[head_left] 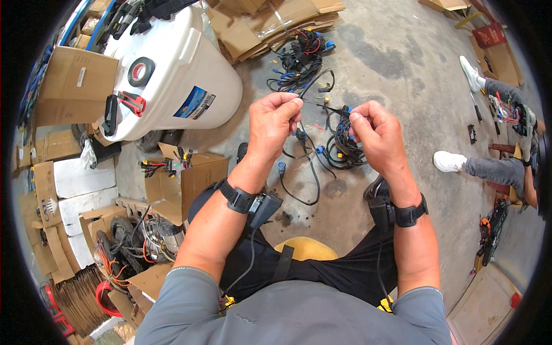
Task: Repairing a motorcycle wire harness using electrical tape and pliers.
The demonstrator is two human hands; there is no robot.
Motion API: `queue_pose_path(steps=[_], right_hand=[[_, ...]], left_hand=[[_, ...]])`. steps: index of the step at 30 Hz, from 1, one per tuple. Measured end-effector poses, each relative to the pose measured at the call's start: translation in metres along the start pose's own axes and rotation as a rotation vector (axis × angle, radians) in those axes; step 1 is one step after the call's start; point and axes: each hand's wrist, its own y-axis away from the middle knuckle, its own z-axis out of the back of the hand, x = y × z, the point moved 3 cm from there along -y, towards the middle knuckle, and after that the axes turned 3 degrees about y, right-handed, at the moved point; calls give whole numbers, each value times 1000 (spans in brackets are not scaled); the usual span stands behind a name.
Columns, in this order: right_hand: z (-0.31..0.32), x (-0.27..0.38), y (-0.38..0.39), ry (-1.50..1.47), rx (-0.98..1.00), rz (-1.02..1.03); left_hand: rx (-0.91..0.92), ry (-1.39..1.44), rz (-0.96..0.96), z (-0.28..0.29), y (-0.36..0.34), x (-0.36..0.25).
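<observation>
In front of me, my left hand pinches a black cable between thumb and fingers. My right hand is closed in a pinch on a thin black strip, stretched between both hands. Whether the strip is tape or part of the cable, I cannot tell. Beneath the hands, a coiled black wiring harness with blue and yellow connectors lies on the floor. A loose cable with a blue connector loops towards me. Farther off lies another tangled pile of black harnesses.
At left stands a white lidded bucket carrying a black tape roll and a red-handled cutter. A cardboard box and motor parts sit nearer. Flattened cardboard lies behind. At right, another person's legs extend inward beside tools.
</observation>
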Motion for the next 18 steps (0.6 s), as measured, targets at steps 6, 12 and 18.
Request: queue_pose_path(steps=[6, 12, 18], right_hand=[[8, 5, -1, -142, -58, 3], [25, 10, -2, -176, -90, 29], [17, 17, 11, -299, 118, 2]], left_hand=[[-55, -35, -71, 4, 2, -1], [-13, -66, -73, 1, 0, 1], [16, -49, 2, 1, -3, 6]])
